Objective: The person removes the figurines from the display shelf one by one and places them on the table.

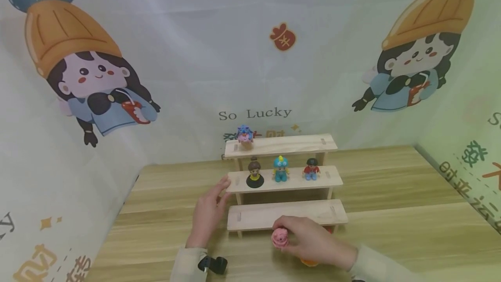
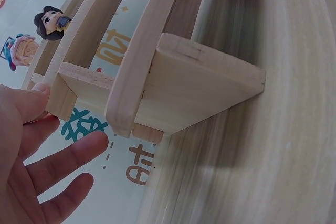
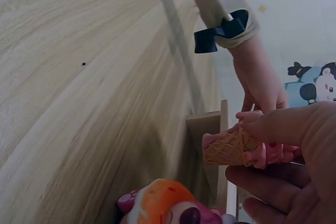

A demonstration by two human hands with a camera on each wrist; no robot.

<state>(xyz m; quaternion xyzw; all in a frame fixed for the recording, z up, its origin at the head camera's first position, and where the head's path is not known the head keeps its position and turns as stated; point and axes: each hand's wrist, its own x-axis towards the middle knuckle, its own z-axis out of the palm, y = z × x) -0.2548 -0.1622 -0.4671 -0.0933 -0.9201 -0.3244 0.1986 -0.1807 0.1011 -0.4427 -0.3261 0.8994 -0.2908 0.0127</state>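
Note:
A three-step wooden display shelf point(image 1: 287, 211) stands on the table. With its fingers spread, my left hand point(image 1: 208, 212) touches the left end of the middle step; the left wrist view shows this hand point(image 2: 58, 156) beside the shelf's end. My right hand point(image 1: 313, 238) holds a pink figurine point(image 1: 280, 238) in front of the lowest step. The right wrist view shows its waffle-cone base point(image 3: 226, 149) between thumb and fingers. Underneath the right hand lies an orange-and-pink toy point(image 3: 165, 200), mostly hidden in the head view.
On the top step is a blue-and-pink cone figurine point(image 1: 245, 136). The middle step bears a brown-haired figurine point(image 1: 255, 173), a teal-helmeted figurine point(image 1: 280, 169) and a red-jacketed figurine point(image 1: 311, 169). A printed cloth point(image 1: 188, 77) hangs behind the wooden table point(image 1: 156, 216).

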